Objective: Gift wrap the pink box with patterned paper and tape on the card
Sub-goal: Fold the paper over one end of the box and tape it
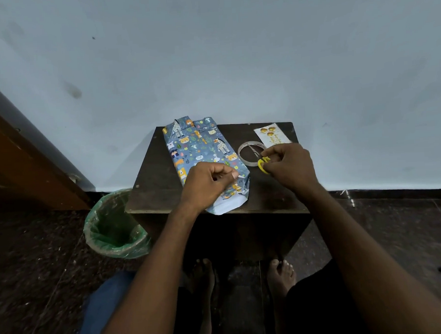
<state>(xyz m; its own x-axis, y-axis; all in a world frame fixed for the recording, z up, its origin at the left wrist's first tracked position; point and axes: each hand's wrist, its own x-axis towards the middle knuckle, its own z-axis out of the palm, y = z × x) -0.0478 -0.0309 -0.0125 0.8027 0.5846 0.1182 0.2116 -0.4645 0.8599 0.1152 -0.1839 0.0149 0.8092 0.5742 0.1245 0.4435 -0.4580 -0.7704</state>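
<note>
We have a single wide-angle view from the person's head, facing forward and steeply down. It looks over both forearms onto the small dark counter [159,185] close below, the wall [233,51] rising beyond.

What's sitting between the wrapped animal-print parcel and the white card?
In the head view, a clear tape ring lies between blue animal-print parcel and white card, with yellow-handled scissors across it.

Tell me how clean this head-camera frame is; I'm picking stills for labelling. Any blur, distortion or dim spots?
Head view: wide-angle bending curves the floor line and the table; lighting is dim and flat, with the floor nearly black; the frame edges smear; the wrapped box, the left hand and the right hand holding the scissors are fairly sharp; card text is unreadable.
</note>
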